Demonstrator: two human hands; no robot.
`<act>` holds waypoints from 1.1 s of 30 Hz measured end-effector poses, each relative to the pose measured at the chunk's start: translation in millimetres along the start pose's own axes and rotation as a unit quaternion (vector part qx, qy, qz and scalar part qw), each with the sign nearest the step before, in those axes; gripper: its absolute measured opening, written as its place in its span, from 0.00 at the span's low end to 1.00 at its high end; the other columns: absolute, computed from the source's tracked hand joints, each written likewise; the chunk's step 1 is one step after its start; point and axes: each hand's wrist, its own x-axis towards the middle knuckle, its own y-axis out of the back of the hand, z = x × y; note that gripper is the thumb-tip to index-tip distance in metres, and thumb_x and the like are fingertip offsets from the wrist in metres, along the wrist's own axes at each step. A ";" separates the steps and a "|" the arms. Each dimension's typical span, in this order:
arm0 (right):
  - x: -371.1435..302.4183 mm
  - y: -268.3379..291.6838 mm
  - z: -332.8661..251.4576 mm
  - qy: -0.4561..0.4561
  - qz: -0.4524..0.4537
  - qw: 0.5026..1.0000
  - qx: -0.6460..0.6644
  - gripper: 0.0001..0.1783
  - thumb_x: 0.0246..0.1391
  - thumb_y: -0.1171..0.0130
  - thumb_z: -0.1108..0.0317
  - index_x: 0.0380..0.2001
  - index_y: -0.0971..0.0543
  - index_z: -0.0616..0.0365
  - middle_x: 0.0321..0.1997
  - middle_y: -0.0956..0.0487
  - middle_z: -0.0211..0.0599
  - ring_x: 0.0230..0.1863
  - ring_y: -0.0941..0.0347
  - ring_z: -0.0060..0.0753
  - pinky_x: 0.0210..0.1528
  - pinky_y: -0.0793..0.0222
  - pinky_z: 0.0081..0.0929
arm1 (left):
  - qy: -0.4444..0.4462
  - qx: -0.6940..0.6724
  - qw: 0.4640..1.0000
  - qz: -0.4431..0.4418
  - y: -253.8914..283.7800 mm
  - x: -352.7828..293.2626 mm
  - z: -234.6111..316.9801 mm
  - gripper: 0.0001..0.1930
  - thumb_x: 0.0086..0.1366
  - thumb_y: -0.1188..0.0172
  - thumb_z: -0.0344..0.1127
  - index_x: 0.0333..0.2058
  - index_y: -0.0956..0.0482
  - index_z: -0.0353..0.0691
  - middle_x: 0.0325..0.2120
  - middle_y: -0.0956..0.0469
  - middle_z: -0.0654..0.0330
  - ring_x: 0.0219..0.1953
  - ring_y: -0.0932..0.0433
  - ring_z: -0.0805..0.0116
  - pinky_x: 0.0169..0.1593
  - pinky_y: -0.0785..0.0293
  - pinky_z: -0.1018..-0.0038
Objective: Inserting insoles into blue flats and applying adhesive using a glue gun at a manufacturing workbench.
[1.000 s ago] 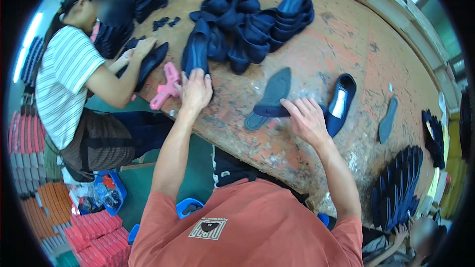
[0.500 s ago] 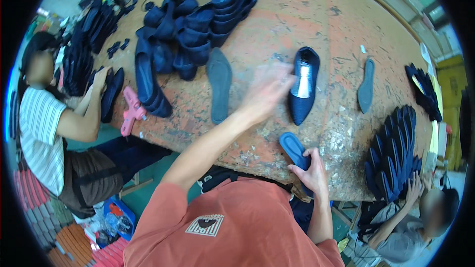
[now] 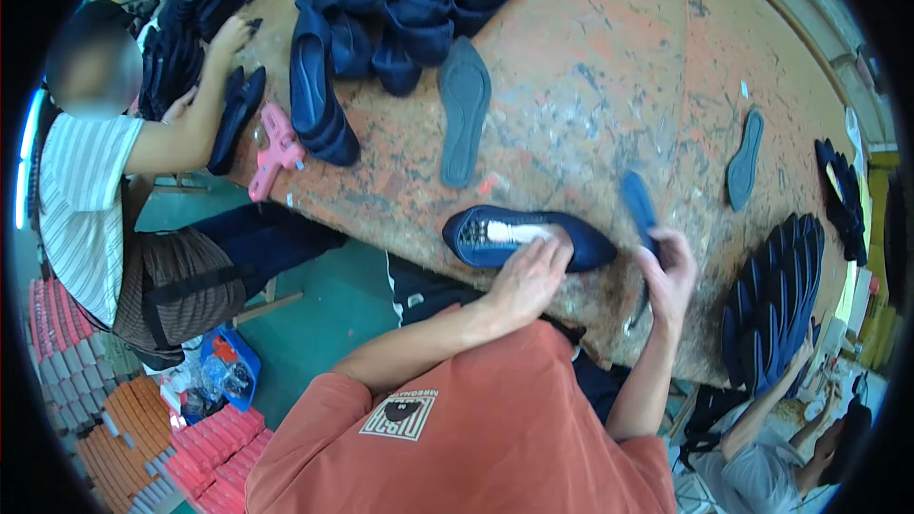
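Near the front edge of the table lies a navy pointed flat shoe [image 3: 588, 240], its heel to the left and its toe to the right. My left hand [image 3: 531, 278] grips its near side, with fingertips inside the opening. Part of the bare inner sole [image 3: 505, 231] shows as a pale strip. To the right, my right hand [image 3: 670, 274] holds a blue insole [image 3: 636, 198] upright between thumb and fingers, slightly smeared by motion. The insole is apart from the shoe.
A grey-green insole [image 3: 465, 114] lies beyond the shoe, another insole [image 3: 745, 160] at the right. Navy shoes [image 3: 419, 14] are piled at the back; more shoes [image 3: 773, 300] stand at the right edge. A pink glue gun [image 3: 276, 150] lies left. Co-workers [image 3: 105, 171] sit on both sides.
My left hand has taken hold of the shoe. The shoe has come nearer and turned from pointing toward me to lying sideways. My right hand has tilted the insole and shifted right.
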 end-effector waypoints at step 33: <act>22.7 -143.9 -32.9 0.301 -0.332 0.823 -0.348 0.18 0.56 0.32 0.63 0.51 0.12 0.45 0.41 0.19 0.37 0.46 0.18 0.45 0.43 0.21 0.43 | 0.104 -0.170 0.980 0.000 107.6 -34.7 -93.1 0.45 0.41 0.15 0.31 0.63 0.22 0.41 0.58 0.17 0.52 0.60 0.18 0.57 0.65 0.24 0.63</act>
